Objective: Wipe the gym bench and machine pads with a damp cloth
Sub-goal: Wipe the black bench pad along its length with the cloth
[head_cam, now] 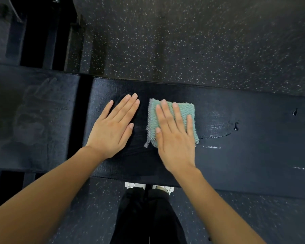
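cloth (185, 113), a folded teal knit square, is lying flat on the long black bench pad (245, 155) in the head view, sitting nearer the pad's left end than its right and midway between the far and near edges, touching neither. the right hand (174, 138) is pressing down on it with fingers straight and slightly spread, covering its near left part, while the cloth's far and right edges are showing beyond the fingertips. the left hand (113, 127) is resting flat on bare pad just beside the cloth, fingers straight and close together, gripping nothing, with a narrow strip of pad lying between thumb and cloth. the left hand's outer side is lying near the pad's left end, where a dark gap (85, 120) is separating it from a second pad (33, 120). to the right the pad is running on out of frame, with wet streaks (217, 128) shining just beyond the cloth and small nicks (295, 111) showing farther along. the far edge is bordering speckled rubber floor (201, 41). at the near edge, white shoes (135, 184) are peeking out above dark trousers (144, 217).
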Demonstrator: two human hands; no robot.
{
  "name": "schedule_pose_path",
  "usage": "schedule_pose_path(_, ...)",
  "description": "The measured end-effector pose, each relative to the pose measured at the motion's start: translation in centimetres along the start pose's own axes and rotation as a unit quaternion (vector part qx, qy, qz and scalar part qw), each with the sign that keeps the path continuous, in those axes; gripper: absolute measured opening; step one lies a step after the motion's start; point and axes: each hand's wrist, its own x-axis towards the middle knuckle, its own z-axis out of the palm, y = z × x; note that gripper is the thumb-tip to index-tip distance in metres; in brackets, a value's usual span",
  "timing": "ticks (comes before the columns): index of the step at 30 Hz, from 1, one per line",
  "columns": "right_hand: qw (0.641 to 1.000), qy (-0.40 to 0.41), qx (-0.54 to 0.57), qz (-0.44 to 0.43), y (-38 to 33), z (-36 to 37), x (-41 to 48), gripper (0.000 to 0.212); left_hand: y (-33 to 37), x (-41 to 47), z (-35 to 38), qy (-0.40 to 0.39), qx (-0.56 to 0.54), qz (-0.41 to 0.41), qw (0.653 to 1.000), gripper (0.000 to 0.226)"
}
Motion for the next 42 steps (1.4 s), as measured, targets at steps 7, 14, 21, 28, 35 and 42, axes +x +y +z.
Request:
schedule_pose_path(7, 0.995, -0.003, -0.01, 0.099, 6.9, -1.5, -3.8, 0.055, -0.1, -0.1, 0.0, -0.001, 0.006, 0.002, 1.0, 0.058)
schedule_pose_path(14, 0.974, 0.04, 0.022, 0.22, 0.9, 0.1, -3.1, 0.058, -0.2, 0.0, 0.2, -0.003, 0.002, 0.002, 1.0, 0.058)
schedule_pose_path(21, 0.999, -0.016, 0.003, 0.033, -4.8, 1.4, -4.5, 0.058, -0.1, 0.0, 0.2, 0.007, -0.009, 0.001, 1.0, 0.058)
schedule_pose_path(28, 0.997, -0.018, -0.023, 0.066, 3.0, 0.0, -6.6, 0.056, -0.1, -0.1, 0.1, 0.003, -0.003, 0.002, 1.0, 0.058)
schedule_pose_path(35, 0.982, 0.014, 0.003, 0.188, 4.1, -0.2, -6.9, 0.055, -0.1, -0.1, 0.1, 0.005, 0.002, 0.005, 1.0, 0.058)
schedule_pose_path(42, 0.983, 0.021, 0.017, 0.181, -2.1, 1.0, -5.8, 0.056, 0.0, -0.2, 0.1, 0.0, 0.009, 0.019, 1.0, 0.059)
